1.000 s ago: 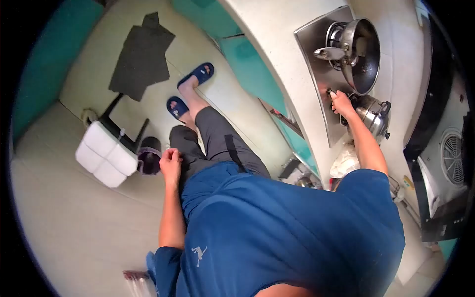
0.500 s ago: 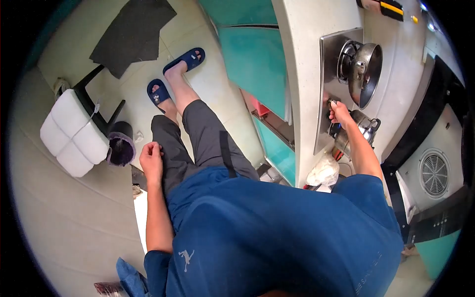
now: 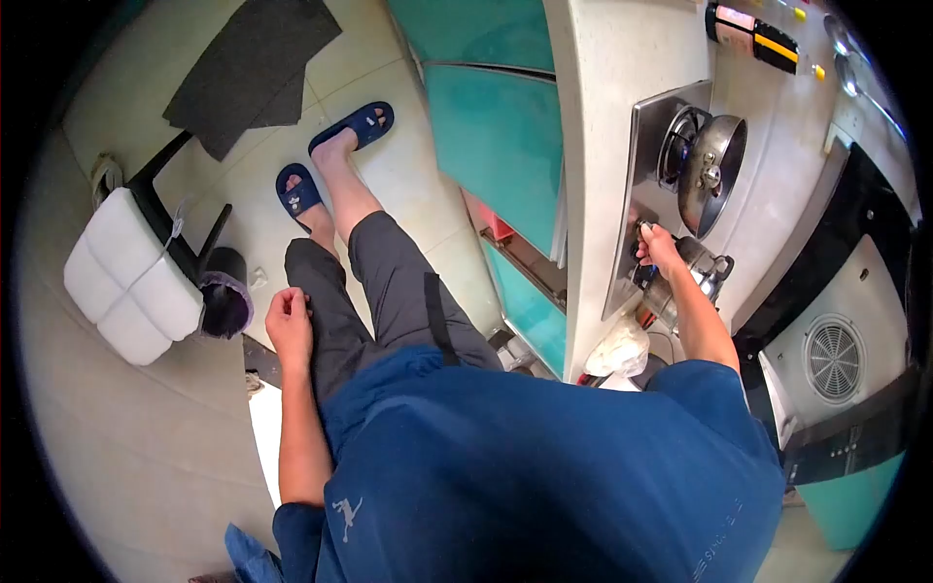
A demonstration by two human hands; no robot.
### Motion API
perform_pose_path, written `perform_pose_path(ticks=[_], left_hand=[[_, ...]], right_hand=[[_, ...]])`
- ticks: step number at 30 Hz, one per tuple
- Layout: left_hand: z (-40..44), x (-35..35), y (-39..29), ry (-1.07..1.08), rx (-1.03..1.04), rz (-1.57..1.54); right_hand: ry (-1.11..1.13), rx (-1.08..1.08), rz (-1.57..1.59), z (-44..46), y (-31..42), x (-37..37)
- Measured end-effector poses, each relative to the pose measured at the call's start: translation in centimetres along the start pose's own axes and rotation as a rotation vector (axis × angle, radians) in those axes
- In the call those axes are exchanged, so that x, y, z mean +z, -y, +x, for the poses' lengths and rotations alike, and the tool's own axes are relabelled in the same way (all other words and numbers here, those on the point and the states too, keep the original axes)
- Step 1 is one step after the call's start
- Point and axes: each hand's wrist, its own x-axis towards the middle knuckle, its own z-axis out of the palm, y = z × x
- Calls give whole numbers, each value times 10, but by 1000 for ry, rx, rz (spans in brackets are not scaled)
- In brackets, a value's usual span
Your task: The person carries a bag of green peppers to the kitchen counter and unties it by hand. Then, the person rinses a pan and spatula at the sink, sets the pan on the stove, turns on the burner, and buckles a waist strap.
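My right hand point(image 3: 659, 249) is closed on a small knob at the front edge of the steel gas stove point(image 3: 649, 194); the fingers mostly cover the knob. Just above it on the burner stands a metal pan point(image 3: 717, 175), seen from the side. A shiny steel pot point(image 3: 702, 277) sits past my right wrist, partly hidden by the forearm. My left hand point(image 3: 289, 321) hangs beside my left thigh with its fingers curled together; whether anything is between them is too small to make out.
A chair with a white cushion point(image 3: 134, 275) and a dark bin point(image 3: 225, 296) stand at the left. A grey mat point(image 3: 255, 73) lies on the floor. Bottles point(image 3: 758, 39) lie across the upper right view. A plastic bag point(image 3: 619, 350) rests on the counter beside the pot. The range hood point(image 3: 834, 358) is at the right.
The view has swung, so the stove and chair appear shifted. My right hand stays at the knob. A metal handle-like object beside the pan in the oldest frame no longer shows the same way.
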Motion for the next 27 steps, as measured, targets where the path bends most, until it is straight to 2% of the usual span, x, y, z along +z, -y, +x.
perform_pose_path(ticks=[27], left_hand=[[30,28,-24,19,-1,21]], right_hand=[[-23,-99,-43,2,-15,-1]])
